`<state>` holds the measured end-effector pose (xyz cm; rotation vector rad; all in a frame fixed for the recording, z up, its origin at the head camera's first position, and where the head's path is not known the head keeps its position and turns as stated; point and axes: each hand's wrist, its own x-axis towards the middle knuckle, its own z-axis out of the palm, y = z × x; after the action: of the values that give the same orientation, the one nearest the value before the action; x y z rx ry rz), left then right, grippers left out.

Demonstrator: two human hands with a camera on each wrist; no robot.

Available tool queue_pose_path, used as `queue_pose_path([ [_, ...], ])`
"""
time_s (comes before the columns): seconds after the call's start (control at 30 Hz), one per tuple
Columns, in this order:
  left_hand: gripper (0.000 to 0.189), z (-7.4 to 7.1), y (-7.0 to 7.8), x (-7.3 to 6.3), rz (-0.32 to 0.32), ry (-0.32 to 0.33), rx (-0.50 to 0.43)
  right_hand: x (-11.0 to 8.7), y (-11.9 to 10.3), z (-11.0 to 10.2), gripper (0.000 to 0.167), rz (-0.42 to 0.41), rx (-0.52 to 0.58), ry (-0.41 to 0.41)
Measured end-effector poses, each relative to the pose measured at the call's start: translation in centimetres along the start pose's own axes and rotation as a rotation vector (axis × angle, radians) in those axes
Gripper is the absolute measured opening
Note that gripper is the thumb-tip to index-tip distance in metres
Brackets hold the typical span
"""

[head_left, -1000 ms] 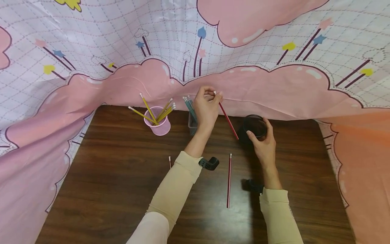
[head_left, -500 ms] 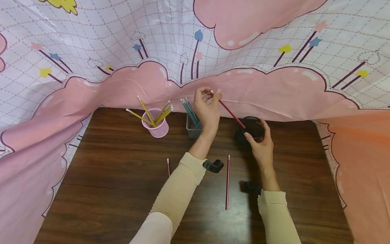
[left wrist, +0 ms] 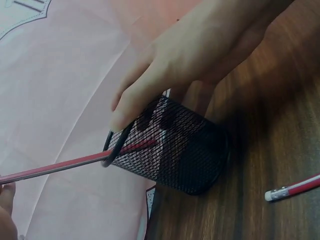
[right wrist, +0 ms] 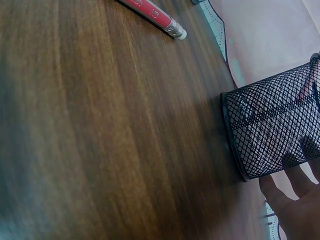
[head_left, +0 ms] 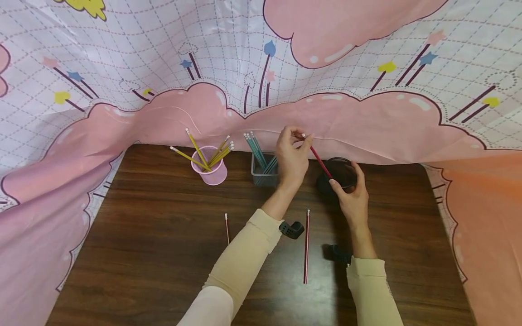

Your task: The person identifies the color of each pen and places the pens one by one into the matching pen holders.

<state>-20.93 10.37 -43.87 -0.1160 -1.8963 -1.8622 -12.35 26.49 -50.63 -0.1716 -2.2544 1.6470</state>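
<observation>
Near its white eraser end, my left hand point(head_left: 292, 158) pinches a red pencil point(head_left: 320, 160) between thumb and fingers. The pencil slants down to the right, and in the left wrist view its lower end is inside the black mesh pencil cup point(left wrist: 175, 145). My right hand point(head_left: 354, 194) grips that cup around its rim, thumb on the near left side and fingers on the far right. The cup stands on the table at the back. A second red pencil point(head_left: 306, 246) lies on the table between my forearms.
A pink mesh cup point(head_left: 214, 174) with several yellow pencils stands at the back left. Beside it, a clear container point(head_left: 265, 180) holds several teal pencils. Another red pencil point(head_left: 227, 226) lies partly under my left sleeve. Patterned cloth point(head_left: 359, 122) hangs behind the wooden table point(head_left: 142, 235).
My left hand has moved right and slightly down, bringing the red pencil's lower end from beside the black cup into its opening. My right hand keeps its grip on the cup.
</observation>
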Motion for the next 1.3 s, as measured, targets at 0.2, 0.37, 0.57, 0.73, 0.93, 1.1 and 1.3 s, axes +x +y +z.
queue_pose_path([
  [0.2,0.035,0.3,-0.1,-0.3,-0.004,-0.154,0.033,0.1,0.3,0.0,0.074,-0.016,0.022,-0.006],
  [0.37,0.040,-0.1,0.0,0.0,0.052,-0.155,0.060,0.1,0.6,-0.2,0.074,-0.030,0.057,-0.005],
  [0.57,0.041,-0.7,0.2,0.2,0.057,-0.133,-0.037,0.1,0.5,-0.3,0.073,-0.044,0.052,0.004],
  [0.73,0.043,-1.2,0.7,0.1,0.036,-0.144,-0.117,0.1,0.4,-0.1,0.073,-0.041,0.051,-0.004],
  [0.93,0.040,-2.9,3.3,0.0,-0.023,-0.137,-0.118,0.3,0.6,0.1,0.073,-0.050,0.077,-0.012],
  [1.1,0.038,-4.4,4.2,-0.3,-0.014,-0.122,-0.123,0.1,0.5,0.0,0.073,-0.034,0.066,-0.010],
  [1.3,0.039,-6.2,2.9,-1.2,0.007,-0.092,-0.093,0.1,0.7,0.1,0.074,-0.032,0.088,-0.010],
])
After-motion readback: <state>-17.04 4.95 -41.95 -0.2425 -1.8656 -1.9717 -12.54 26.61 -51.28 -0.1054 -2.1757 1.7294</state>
